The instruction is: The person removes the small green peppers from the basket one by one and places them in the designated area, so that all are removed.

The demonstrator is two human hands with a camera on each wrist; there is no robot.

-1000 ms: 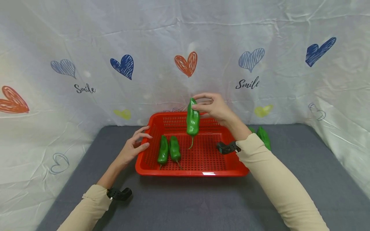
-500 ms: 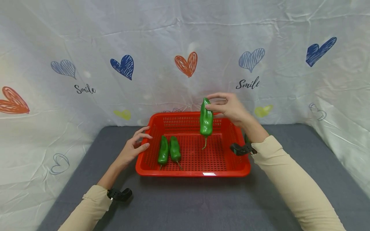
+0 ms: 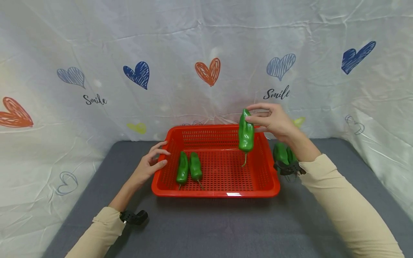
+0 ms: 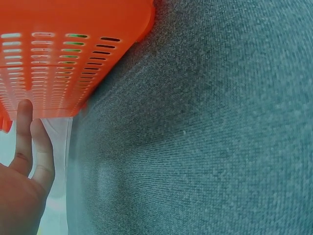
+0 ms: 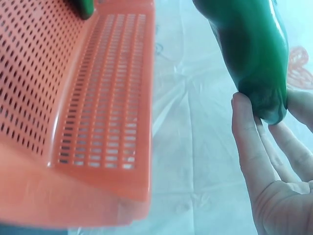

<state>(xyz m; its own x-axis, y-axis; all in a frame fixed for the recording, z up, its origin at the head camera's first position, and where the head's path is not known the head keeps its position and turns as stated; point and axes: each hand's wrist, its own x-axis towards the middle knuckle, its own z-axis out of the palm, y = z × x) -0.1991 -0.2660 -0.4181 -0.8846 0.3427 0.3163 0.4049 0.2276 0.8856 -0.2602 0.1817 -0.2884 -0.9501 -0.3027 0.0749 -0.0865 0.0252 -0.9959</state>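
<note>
My right hand (image 3: 274, 120) pinches a shiny green pepper (image 3: 246, 134) at its tip, between thumb and fingers. In the head view the pepper hangs upright, stem down, in front of the right part of a red perforated basket (image 3: 226, 194). The right wrist view shows the same pepper (image 5: 254, 54) with fingertips round its end, apart from the basket rim. Loosely spread, my left hand (image 3: 147, 166) rests on the basket's left rim. Two of its fingers (image 4: 23, 129) reach along the outer wall in the left wrist view. Two green peppers (image 3: 182, 170) lie inside on the left.
More green peppers (image 3: 280, 153) lie on the grey cloth (image 3: 206, 225) just right of the basket, partly hidden by the right wrist. A white curtain (image 3: 174, 43) printed with hearts hangs close behind the basket.
My right hand has carried the pepper steadily rightward, from over the basket's middle toward its right side. The left hand and the two peppers inside have stayed in place.
</note>
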